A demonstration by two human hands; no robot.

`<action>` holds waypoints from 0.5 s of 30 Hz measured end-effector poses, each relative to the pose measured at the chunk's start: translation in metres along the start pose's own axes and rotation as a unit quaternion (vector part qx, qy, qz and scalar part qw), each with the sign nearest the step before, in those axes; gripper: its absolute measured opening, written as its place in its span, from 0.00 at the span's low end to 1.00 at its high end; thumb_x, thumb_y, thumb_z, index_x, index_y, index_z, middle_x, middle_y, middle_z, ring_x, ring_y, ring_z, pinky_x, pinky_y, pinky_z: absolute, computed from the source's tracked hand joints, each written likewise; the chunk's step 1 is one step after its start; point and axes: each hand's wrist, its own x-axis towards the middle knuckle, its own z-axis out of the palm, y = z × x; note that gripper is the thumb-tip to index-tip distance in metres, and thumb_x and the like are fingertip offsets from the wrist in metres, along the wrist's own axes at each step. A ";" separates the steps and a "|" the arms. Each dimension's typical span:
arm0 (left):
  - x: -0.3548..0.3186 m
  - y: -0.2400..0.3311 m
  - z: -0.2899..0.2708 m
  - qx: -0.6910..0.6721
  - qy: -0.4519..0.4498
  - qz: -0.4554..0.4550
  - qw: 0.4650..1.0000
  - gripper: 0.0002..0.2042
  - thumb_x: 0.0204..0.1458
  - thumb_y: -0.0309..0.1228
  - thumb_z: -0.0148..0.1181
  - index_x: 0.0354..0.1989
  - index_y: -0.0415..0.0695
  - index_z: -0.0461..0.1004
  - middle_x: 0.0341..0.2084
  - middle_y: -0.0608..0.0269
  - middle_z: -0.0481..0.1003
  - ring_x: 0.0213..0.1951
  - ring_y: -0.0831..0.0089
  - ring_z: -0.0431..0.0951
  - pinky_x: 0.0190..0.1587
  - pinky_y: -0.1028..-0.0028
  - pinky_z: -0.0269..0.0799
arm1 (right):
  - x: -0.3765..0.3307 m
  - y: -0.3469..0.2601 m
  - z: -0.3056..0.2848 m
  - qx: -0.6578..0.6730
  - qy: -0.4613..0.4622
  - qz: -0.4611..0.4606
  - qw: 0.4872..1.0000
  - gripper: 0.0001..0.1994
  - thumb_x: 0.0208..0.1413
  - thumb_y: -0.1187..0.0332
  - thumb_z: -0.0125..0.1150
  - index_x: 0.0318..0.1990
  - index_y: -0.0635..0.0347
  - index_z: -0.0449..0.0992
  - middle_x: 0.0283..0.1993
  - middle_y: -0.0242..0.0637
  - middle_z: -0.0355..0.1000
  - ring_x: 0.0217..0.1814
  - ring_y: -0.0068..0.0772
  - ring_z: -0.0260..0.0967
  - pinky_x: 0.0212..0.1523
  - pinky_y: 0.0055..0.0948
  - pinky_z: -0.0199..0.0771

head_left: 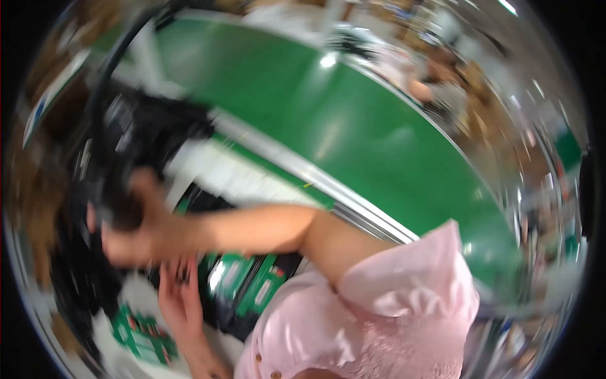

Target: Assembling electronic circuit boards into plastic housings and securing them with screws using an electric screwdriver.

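Note:
My right arm reaches across to the left, and my right hand (148, 237) is wrapped round the thick black end of a curved cable or hose (123, 205). That thing is blurred, so I cannot make out its exact kind. Just below it is my left hand (180, 294), its fingers stretched and a little apart, with no held thing visible. Beside the left hand, toward my body, lie green-and-black packages (255, 290) with a shiny surface. A smaller green package (142, 335) sits on a white surface to the lower left.
A wide green conveyor belt (322, 120) with a pale metal edge (278, 151) runs beyond the white worktop (233, 174). Black plastic bags (164, 123) are heaped at the left. Another person (442, 95) is across the belt.

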 end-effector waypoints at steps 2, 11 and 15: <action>0.015 -0.016 0.016 0.047 -0.024 -0.030 0.998 0.18 0.55 0.27 0.40 0.49 0.24 0.57 0.49 0.41 0.61 0.55 0.57 0.59 0.60 0.65 0.53 | 0.015 -0.006 -0.026 -0.150 -0.055 -0.042 0.986 0.09 0.40 0.75 0.55 0.31 0.57 0.65 0.28 0.30 0.63 0.32 0.23 0.61 0.35 0.22 0.60; 0.000 -0.004 0.008 0.074 0.017 -0.004 0.997 0.08 0.56 0.29 0.43 0.37 0.37 0.66 0.33 0.56 0.71 0.36 0.72 0.73 0.40 0.79 0.72 | 0.032 0.025 0.015 -0.167 -0.038 0.000 0.985 0.08 0.45 0.77 0.53 0.34 0.64 0.64 0.19 0.29 0.62 0.17 0.20 0.59 0.19 0.19 0.60; 0.000 -0.005 0.005 0.097 -0.008 -0.010 0.995 0.08 0.55 0.29 0.46 0.38 0.38 0.67 0.32 0.60 0.72 0.34 0.77 0.73 0.39 0.82 0.71 | 0.029 0.028 0.013 -0.187 -0.035 0.019 0.982 0.07 0.44 0.77 0.53 0.33 0.64 0.64 0.19 0.30 0.62 0.16 0.19 0.58 0.19 0.19 0.59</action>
